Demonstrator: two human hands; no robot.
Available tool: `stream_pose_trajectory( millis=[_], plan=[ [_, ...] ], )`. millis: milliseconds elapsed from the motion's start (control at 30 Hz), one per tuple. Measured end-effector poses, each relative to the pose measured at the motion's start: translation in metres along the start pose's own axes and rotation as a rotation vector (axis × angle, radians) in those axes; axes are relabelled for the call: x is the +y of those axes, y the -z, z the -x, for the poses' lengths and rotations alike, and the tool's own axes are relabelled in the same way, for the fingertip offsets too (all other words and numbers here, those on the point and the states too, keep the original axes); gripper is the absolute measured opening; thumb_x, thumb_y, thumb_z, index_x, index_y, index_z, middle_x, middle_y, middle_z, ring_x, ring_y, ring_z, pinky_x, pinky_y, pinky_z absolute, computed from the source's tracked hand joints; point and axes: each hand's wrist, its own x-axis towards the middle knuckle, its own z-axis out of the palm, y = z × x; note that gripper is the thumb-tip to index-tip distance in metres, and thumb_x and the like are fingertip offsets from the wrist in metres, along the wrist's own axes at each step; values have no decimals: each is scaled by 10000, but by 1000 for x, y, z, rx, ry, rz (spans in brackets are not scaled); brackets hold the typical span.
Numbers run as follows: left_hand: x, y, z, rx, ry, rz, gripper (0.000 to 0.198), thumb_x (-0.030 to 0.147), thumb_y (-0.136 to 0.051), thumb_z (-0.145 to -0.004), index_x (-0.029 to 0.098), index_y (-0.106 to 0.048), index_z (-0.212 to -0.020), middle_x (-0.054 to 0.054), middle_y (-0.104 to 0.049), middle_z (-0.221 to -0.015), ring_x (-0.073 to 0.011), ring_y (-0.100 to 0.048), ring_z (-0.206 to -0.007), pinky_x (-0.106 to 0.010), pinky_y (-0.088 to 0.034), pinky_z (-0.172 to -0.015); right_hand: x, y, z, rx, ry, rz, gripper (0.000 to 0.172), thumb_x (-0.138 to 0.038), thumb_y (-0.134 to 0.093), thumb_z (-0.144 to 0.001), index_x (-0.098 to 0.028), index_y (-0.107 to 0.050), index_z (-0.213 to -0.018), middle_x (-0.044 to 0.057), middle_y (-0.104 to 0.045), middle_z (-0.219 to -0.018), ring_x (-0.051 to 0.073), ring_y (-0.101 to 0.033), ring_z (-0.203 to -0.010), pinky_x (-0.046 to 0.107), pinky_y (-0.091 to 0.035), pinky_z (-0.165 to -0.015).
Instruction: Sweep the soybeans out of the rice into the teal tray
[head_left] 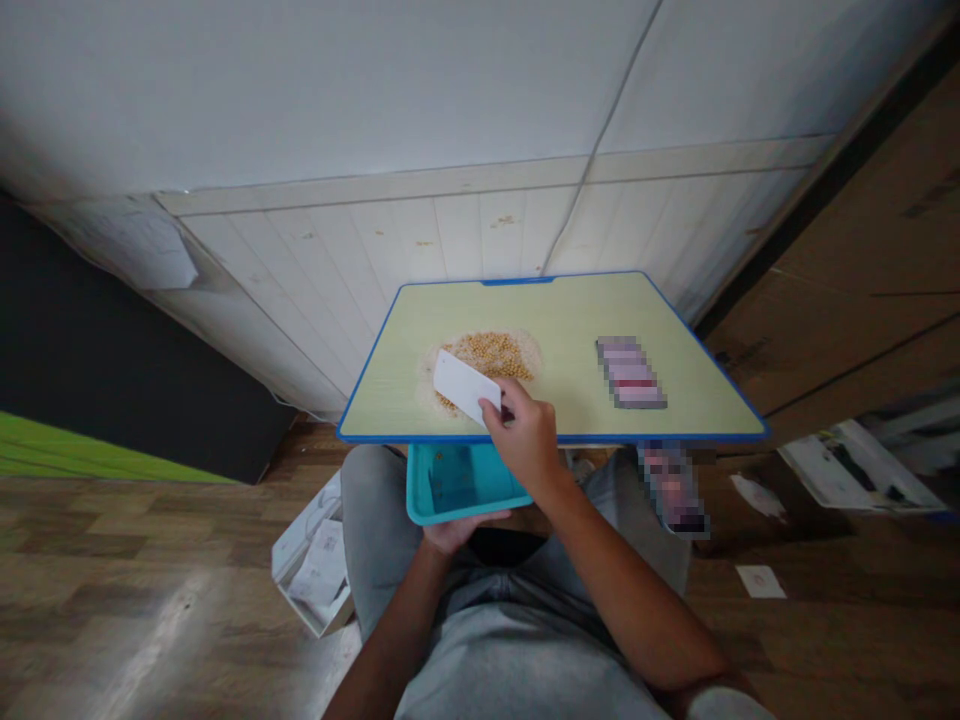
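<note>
Leftmost, on the wooden floor point(187, 610), an open white box point(324, 560) with papers inside sits beside the person's leg. Next comes the left hand point(450, 535), turned up and holding a teal tray point(469, 514) from beneath; how its fingers grip is partly hidden. The tray is at the near edge of the blue-rimmed table point(574, 315), below the tabletop, its long side roughly parallel with that edge.

Above and beyond it, on the table's left half, lies a loose heap of yellow beans point(491, 348) among paler grains. A white card point(459, 382) slants over the heap's near left part, its long axis running from far left to near right; whether it touches the beans I cannot tell. The right hand point(529, 435) pinches the card's near right end between thumb and fingers. The heap is therefore ahead and to the left of this hand, which is the nearer of the two. Further right, well apart, lies a pixelated pinkish object point(631, 372).
</note>
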Motion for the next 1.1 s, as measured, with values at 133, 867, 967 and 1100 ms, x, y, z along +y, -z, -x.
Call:
stream_pose_trajectory(
  millis=[133,867,967,1100],
  plan=[
    [-2,0,1,81,1,-34,858,937,-274,-903,445,-728,-1439,9,-495,-1747,-571,-141,-1676,-817,-363,-1167,2,-3,2,-3,-27,37,219,-304,-620,-963,-222,-773,-1096,49,-806,-809,238,-794,-721,271,-523,-648],
    [-3,3,2,132,-41,-6,843,951,-404,-880,420,-686,-1471,-77,-399,-1805,-558,-351,-1619,-876,-377,-1143,52,41,-23,360,-184,39,252,-359,-626,-925,-196,-735,-1083,84,-818,-828,262,-781,-741,375,-611,-781],
    [-1,1,3,144,-29,-15,823,961,-382,-884,417,-741,-1386,-61,-520,-1733,-561,-374,-1603,-857,-416,-1120,52,42,-24,365,-186,102,245,-350,-636,-908,-193,-748,-1059,84,-809,-802,267,-769,-715,379,-593,-770],
    [-1,-5,5,192,-38,-17,814,961,-384,-886,408,-761,-1350,-62,-590,-1674,-570,-406,-1578,-861,-446,-1084,55,41,-27,368,-205,150,247,-337,-638,-905,-193,-751,-1071,89,-814,-816,266,-766,-726,368,-569,-771]
  ],
)
